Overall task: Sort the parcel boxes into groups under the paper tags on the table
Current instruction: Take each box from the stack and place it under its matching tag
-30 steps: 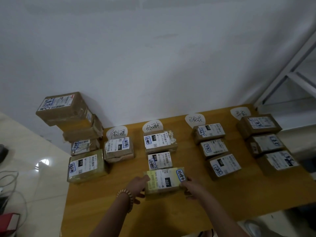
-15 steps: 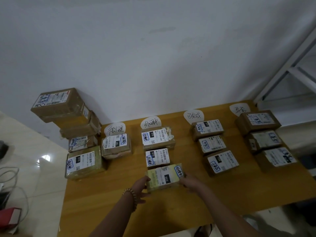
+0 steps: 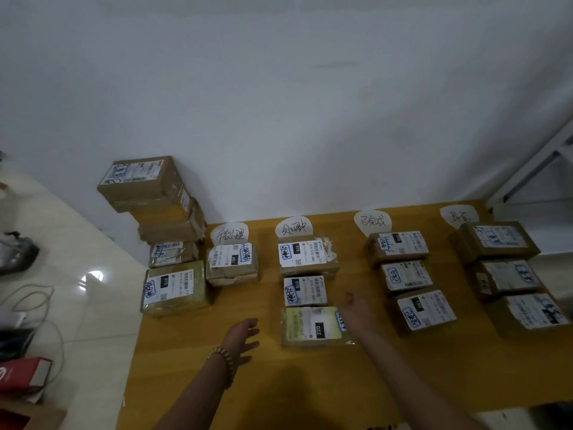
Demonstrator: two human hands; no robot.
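A yellow-green parcel box point(image 3: 313, 326) lies flat on the wooden table point(image 3: 266, 383), third in the column under the second paper tag point(image 3: 294, 227). My left hand point(image 3: 242, 336) hovers a little left of it, fingers loose, holding nothing. My right hand point(image 3: 355, 308) is just off its right edge, fingers relaxed and empty. Other tags stand at the table's back: first tag point(image 3: 229, 233) with one box point(image 3: 232, 262), third tag point(image 3: 372, 221) and fourth tag point(image 3: 459, 215) with three boxes each.
A leaning stack of unsorted boxes point(image 3: 155, 206) stands at the table's back left corner, with a large box point(image 3: 175, 288) in front of it. A white metal frame point(image 3: 533, 169) rises at the right. Cables point(image 3: 31, 299) and a red pack point(image 3: 21, 372) lie on the floor left.
Both hands gripped the yellow-green box and slid it up against the second column. They have now let go and drawn slightly apart from its sides.
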